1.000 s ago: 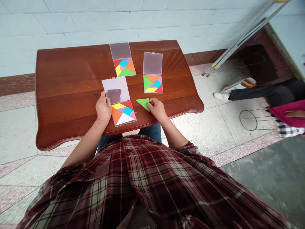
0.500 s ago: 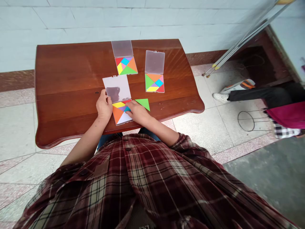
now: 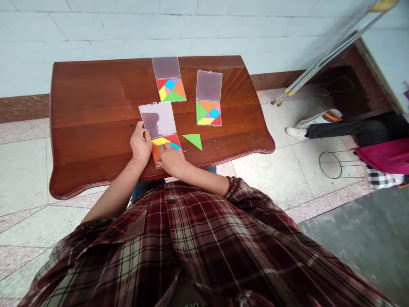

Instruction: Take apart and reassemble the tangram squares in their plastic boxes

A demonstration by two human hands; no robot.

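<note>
An open tangram case lies nearest me, with a clear lid and coloured pieces in its tray. My left hand grips the case's left edge by the hinge, fingers curled. Over the tray is my right hand, thumb and fingers apart, fingertips touching the pieces near the orange triangle. A yellow piece, a red triangle and a blue square show above that hand, which hides the lower tray. To the right, a loose green triangle rests on the table.
Two more open tangram cases, one at the back and one at the right, hold full sets on the brown wooden table. Crutches lean by the wall. At the right are another person's leg and a wire stand.
My right hand has moved left and down across the tray, off the blue square toward the orange triangle. The loose green triangle is now fully uncovered. My left hand stays in place.
</note>
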